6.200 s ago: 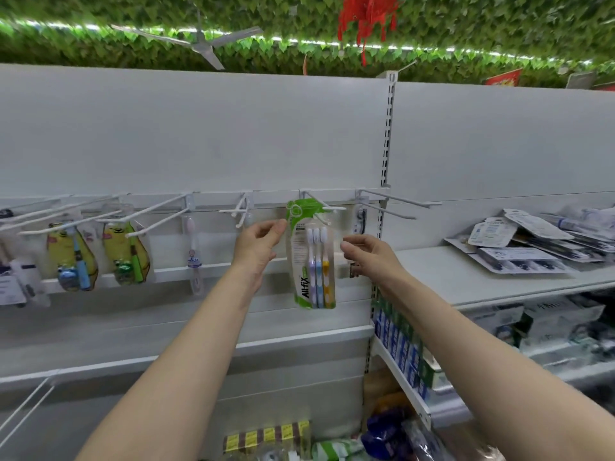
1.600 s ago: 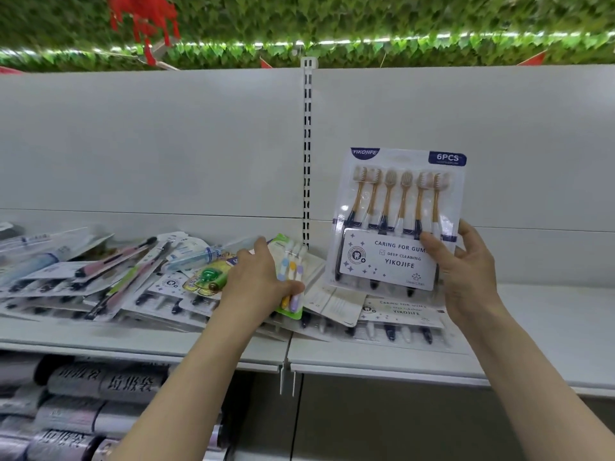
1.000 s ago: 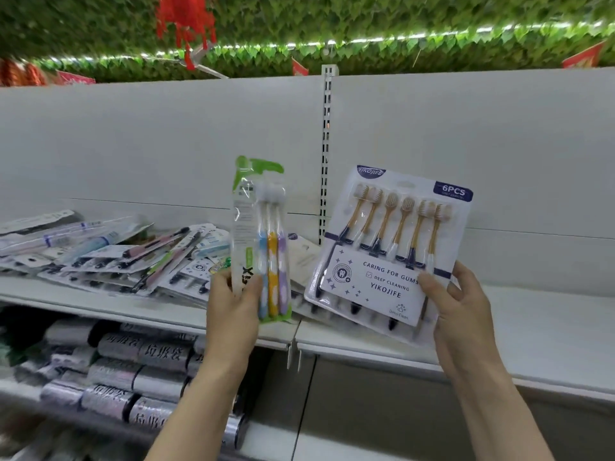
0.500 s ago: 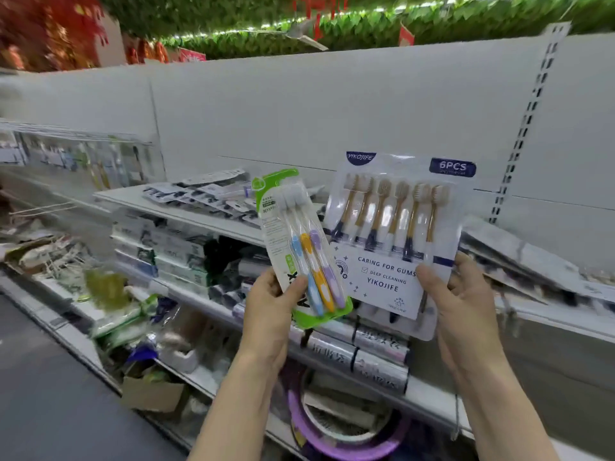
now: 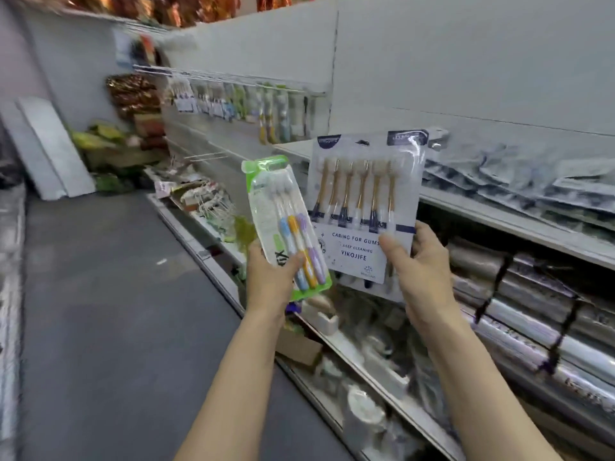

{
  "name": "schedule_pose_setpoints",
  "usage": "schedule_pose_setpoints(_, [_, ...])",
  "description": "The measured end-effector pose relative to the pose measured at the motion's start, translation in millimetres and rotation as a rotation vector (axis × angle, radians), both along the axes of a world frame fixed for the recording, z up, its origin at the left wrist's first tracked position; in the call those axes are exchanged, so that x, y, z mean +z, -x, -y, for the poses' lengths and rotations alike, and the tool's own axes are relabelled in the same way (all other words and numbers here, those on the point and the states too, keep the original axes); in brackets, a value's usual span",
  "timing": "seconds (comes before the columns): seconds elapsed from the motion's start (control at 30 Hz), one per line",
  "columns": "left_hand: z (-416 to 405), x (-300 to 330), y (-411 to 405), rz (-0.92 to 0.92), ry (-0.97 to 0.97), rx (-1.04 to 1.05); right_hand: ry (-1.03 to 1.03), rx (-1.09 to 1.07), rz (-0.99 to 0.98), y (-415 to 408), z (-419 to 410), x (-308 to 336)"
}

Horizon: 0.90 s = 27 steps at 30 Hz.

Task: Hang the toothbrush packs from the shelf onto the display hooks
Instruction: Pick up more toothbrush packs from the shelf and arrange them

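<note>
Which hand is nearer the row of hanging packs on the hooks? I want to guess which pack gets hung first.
Left. The left hand, gripping the green three-brush pack, sits closer below the hanging packs; the right hand, gripping the six-brush pack, is further right.

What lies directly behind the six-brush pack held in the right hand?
Behind the six-brush pack, the shelf edge and stacked packs emerge at its right; whatever sits straight behind is covered.

Left hand grips a green three-brush pack by its lower end, tilted left. Right hand holds a white six-brush pack just beside it, thumb across the label. Blurred packs hang on the display hooks farther down the aisle.
</note>
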<state>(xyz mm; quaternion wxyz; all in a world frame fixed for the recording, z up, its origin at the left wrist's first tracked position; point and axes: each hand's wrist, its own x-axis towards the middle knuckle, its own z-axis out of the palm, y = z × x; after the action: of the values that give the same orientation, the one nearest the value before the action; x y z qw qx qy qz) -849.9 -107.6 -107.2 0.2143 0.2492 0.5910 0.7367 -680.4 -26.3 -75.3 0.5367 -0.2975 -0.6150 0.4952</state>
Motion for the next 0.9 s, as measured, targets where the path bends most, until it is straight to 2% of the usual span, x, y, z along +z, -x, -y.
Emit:
schedule_pose_setpoints(0.13, [-8.6,-17.0,96.5,0.026,-0.038,0.111,-0.044,0.066,0.052,105.2,-33.3,-15.0])
schedule_pose_setpoints(0.27, [-33.6,-25.4,209.0,-0.034,-0.025,0.193,-0.043,0.135,0.084,219.2,-85.4,-35.5])
schedule_pose_setpoints(0.57, [-88.7,16.7,460.7,-0.178,0.049,0.187,0.097,0.305,-0.022,505.3,-191.1,-28.3])
schedule_pose_setpoints(0.9, [-135.9,-11.5,706.6,-0.188,0.064,0.251,0.11,0.354,-0.045,762.9,-262.1,-48.2])
